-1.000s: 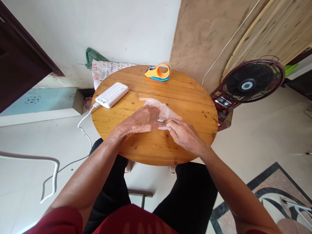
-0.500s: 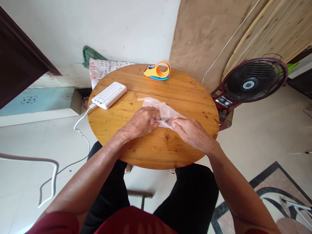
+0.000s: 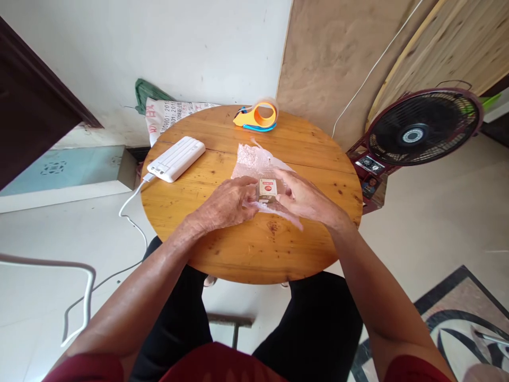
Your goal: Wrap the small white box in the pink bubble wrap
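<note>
Box (image 3: pixel 268 187) and wrap (image 3: pixel 254 156) tell the change. Half a second ago the two hands met over a bunched wrap, with only a small pale patch showing between the fingers; now the box's printed top and near side are in plain sight at the centre of the frame. The wrap has spread towards the top of the frame, and a loose corner now trails to the lower right of the box. As I read it, the wrap is loose around the box rather than closed over it, at least on top.

The box lies between the hands, on or within the wrap, over the middle of the table (image 3: pixel 238 249). Left hand (image 3: pixel 225 204) is at its left side, fingers curled and thumb low; whether they grip the box, the wrap or both cannot be told. Right hand (image 3: pixel 304 196) has moved off a little and is open, fingers apart, its thumb tip near or touching the box's right edge, with no clear hold on anything.

Tape dispenser (image 3: pixel 254 116) stands at the table's far edge, upper centre; power bank (image 3: pixel 177 158) lies left of centre, well apart from both hands.
</note>
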`<action>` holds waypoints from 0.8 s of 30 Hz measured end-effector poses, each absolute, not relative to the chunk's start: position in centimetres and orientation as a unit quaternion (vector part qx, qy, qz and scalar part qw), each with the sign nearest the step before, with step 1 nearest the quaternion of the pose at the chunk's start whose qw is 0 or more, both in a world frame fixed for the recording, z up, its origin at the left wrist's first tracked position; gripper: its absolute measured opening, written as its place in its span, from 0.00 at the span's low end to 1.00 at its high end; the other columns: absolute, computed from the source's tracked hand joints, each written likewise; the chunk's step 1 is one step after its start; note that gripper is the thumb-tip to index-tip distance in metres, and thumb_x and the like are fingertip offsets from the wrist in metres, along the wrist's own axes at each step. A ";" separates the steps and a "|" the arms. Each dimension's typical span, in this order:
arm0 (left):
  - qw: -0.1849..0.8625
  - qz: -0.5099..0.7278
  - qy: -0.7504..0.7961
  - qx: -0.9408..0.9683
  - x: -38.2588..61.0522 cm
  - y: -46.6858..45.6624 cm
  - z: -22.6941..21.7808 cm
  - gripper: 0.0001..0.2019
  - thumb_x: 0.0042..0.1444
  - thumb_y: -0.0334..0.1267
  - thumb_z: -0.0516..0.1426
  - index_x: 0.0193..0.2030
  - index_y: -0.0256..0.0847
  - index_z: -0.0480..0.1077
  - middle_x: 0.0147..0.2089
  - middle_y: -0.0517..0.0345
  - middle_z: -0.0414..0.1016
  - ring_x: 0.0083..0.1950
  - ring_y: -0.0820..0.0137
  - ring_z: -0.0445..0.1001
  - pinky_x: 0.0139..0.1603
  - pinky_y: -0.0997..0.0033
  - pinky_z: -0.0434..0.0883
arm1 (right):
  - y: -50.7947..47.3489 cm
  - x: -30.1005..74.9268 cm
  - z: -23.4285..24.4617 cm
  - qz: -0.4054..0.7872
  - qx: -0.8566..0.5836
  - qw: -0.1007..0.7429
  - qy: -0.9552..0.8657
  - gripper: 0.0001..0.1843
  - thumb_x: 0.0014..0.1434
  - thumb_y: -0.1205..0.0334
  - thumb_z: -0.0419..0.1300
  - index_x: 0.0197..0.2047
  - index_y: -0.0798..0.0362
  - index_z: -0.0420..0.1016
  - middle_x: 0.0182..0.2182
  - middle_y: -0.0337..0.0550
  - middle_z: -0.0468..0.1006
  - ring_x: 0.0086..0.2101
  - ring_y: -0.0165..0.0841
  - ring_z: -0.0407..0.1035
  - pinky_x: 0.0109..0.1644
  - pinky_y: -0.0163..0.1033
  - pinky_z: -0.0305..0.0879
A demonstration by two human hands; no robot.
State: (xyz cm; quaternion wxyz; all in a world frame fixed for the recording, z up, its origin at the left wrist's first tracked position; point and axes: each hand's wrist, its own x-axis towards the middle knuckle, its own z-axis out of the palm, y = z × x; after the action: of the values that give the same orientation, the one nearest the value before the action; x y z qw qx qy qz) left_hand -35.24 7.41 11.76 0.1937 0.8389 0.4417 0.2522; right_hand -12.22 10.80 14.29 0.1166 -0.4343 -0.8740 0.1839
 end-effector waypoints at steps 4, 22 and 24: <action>0.204 0.243 0.453 0.833 -35.1 7.3 12.1 0.12 0.56 0.36 0.58 0.47 0.41 0.77 0.65 0.46 0.68 0.61 0.52 0.71 0.61 0.48 0.69 | 12.0 -13.1 14.6 0.192 -0.410 0.089 -0.887 0.28 0.56 0.64 0.56 0.61 0.52 0.67 0.54 0.49 0.76 0.46 0.42 0.72 0.47 0.44 0.68; 0.334 0.411 0.420 0.737 -34.2 8.8 10.8 0.05 0.56 0.37 0.61 0.32 0.39 0.73 0.52 0.52 0.78 0.42 0.69 0.78 0.41 0.69 0.74 | 12.5 -11.7 14.5 0.342 -0.392 0.131 -0.844 0.24 0.66 0.46 0.53 0.60 0.47 0.71 0.46 0.44 0.80 0.43 0.40 0.74 0.47 0.43 0.68; 0.333 0.425 0.432 0.722 -34.1 9.0 10.5 0.07 0.56 0.39 0.62 0.31 0.39 0.72 0.49 0.52 0.79 0.41 0.69 0.78 0.40 0.70 0.73 | 12.3 -11.1 14.9 0.377 -0.384 0.151 -0.829 0.25 0.65 0.44 0.55 0.60 0.47 0.70 0.51 0.45 0.78 0.47 0.41 0.74 0.50 0.44 0.68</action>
State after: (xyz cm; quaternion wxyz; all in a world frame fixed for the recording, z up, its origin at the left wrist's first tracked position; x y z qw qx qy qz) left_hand -34.05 9.01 10.46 0.3331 0.7221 0.4322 0.4253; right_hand -11.15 12.28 14.89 0.1512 -0.3841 -0.8293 0.3766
